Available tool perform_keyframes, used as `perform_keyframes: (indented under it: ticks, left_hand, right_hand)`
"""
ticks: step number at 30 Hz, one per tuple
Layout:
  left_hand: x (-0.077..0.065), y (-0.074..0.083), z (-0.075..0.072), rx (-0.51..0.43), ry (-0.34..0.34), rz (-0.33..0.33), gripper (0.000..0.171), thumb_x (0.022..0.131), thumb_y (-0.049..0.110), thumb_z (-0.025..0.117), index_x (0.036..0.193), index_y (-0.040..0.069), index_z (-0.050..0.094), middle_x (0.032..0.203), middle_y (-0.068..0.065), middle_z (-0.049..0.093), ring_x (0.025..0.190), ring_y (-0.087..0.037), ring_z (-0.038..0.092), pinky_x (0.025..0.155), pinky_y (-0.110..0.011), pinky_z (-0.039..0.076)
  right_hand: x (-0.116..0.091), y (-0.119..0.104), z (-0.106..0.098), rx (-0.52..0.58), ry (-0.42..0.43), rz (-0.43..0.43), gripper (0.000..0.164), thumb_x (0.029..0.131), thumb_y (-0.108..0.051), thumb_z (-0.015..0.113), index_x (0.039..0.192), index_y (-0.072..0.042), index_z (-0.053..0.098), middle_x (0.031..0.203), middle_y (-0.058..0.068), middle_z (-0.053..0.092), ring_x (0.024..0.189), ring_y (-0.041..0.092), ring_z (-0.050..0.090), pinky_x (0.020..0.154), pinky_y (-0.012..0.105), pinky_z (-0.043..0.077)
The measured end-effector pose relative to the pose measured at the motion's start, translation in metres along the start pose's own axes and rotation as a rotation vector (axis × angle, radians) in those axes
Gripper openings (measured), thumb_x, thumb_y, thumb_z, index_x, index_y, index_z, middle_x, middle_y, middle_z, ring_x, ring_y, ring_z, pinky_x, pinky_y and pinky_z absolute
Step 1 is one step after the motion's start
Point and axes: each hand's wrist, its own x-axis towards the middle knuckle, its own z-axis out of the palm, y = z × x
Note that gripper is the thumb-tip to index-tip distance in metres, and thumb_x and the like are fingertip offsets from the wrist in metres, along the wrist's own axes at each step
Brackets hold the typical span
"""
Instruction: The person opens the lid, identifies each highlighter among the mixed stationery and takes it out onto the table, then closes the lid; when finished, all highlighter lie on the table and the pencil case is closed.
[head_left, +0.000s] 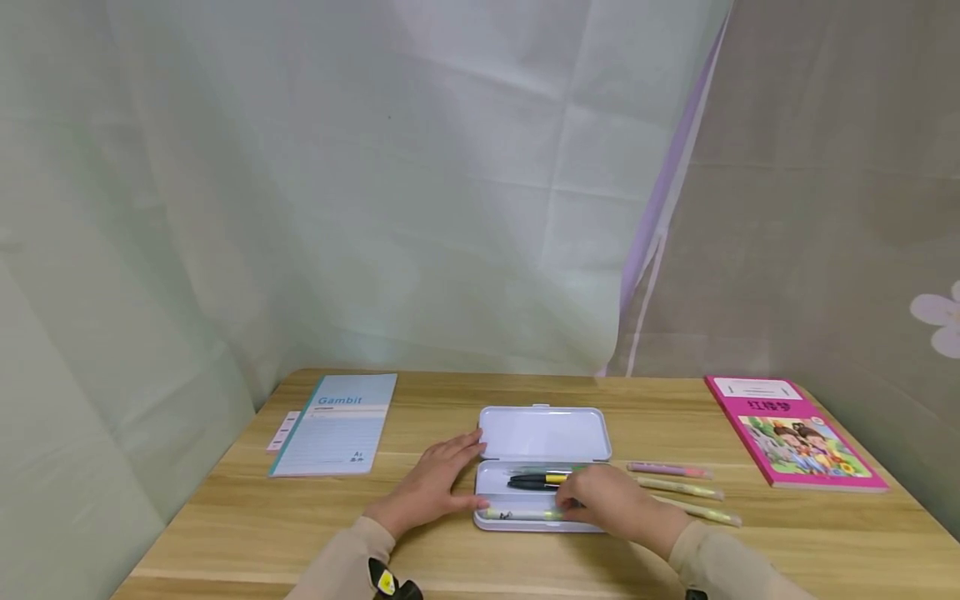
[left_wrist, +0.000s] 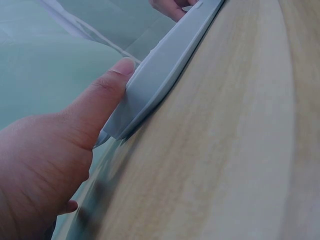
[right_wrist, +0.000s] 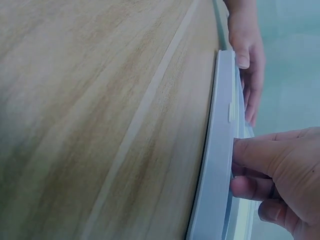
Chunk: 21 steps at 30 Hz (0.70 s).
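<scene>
A white pencil case (head_left: 491,483) lies with its lid (head_left: 545,432) raised back. Its back compartment holds black pens (head_left: 531,482), one with a yellow part. Along the front compartment lies a whitish highlighter (head_left: 521,515) with yellow-green ends. My right hand (head_left: 611,500) reaches over the front wall with curled fingers, pinching the highlighter near its right end; the fingertips are partly hidden. At the left side, my left hand (head_left: 435,483) steadies the case with fairly straight fingers. Its thumb (left_wrist: 112,82) touches the front left corner, and its fingers reach the lid's left edge.
Right of the case lie a pink highlighter (head_left: 667,471) and two yellowish ones (head_left: 678,487), partly behind the right hand. A pink picture-cover book (head_left: 795,433) sits at the far right. A light-blue notebook (head_left: 337,425) lies at the left over a pink-white item (head_left: 282,432).
</scene>
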Motion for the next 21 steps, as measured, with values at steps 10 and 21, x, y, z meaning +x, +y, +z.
perform_keyframes:
  ticks: [10,21]
  left_hand:
    - [-0.0004,0.0009,0.0002,-0.004,0.004,0.014,0.082,0.082,0.058,0.066,0.143,0.007,0.045,0.155,-0.011,0.035,0.14,-0.035,0.037,0.114,-0.055,0.03]
    - [-0.0009,0.0021,-0.0013,0.005,0.003,0.005,0.081,0.081,0.055,0.067,0.143,0.008,0.045,0.155,-0.01,0.035,0.14,-0.034,0.037,0.114,-0.055,0.031]
  right_hand:
    - [0.0003,0.0037,0.0009,0.002,-0.012,-0.041,0.008,0.076,-0.016,0.077,0.076,-0.02,0.07,0.068,-0.015,0.057,0.064,-0.007,0.043,0.057,0.013,0.04]
    - [-0.0005,0.006,-0.0035,0.105,-0.01,-0.021,0.007,0.076,-0.013,0.076,0.08,-0.017,0.072,0.072,-0.013,0.056,0.066,-0.007,0.045,0.058,0.009,0.039]
